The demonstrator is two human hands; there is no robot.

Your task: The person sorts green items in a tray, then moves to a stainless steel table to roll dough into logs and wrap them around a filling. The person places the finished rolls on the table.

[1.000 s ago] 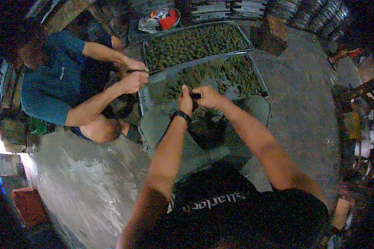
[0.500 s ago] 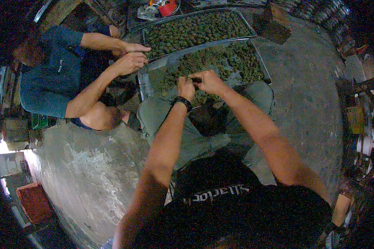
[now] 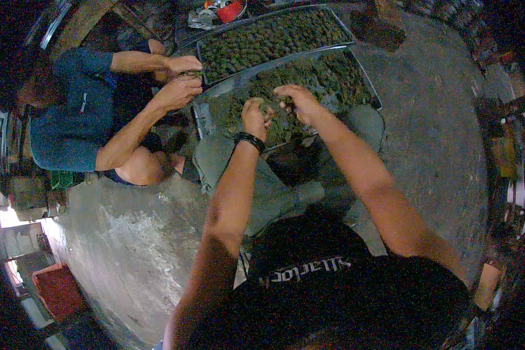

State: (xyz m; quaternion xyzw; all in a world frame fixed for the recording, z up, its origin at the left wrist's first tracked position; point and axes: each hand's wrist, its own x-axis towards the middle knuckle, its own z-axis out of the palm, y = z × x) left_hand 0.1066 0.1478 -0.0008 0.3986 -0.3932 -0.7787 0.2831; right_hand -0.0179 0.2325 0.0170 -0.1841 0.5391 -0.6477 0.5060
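Note:
My left hand [image 3: 255, 121] is raised over the nearer metal tray [image 3: 219, 88], its fingers curled around a small greenish clump of plant matter [image 3: 266, 108]. Just to its right, apart from it, my right hand [image 3: 301, 104] is bent with the fingertips pointing toward the left hand. Something dark shows at those fingertips, too small and blurred to name. Loose green-brown plant clumps [image 3: 332, 76] are spread over this tray, which lies in front of my knees. Behind it, a second tray [image 3: 339, 22] holds many rounder clumps in close rows.
On the left sits a co-worker in a dark teal shirt [image 3: 70, 122], both hands [image 3: 184, 79] at the far tray's left corner. Beyond the trays stands a container with red and clear items [image 3: 230, 10]. A brown block [image 3: 388, 29] is at the far right, a red box [image 3: 58, 289] lower left.
My hands, together before, have come apart; the right moved up and away from the left. The co-worker's hands have drawn slightly left and closer together. The view has shifted a little.

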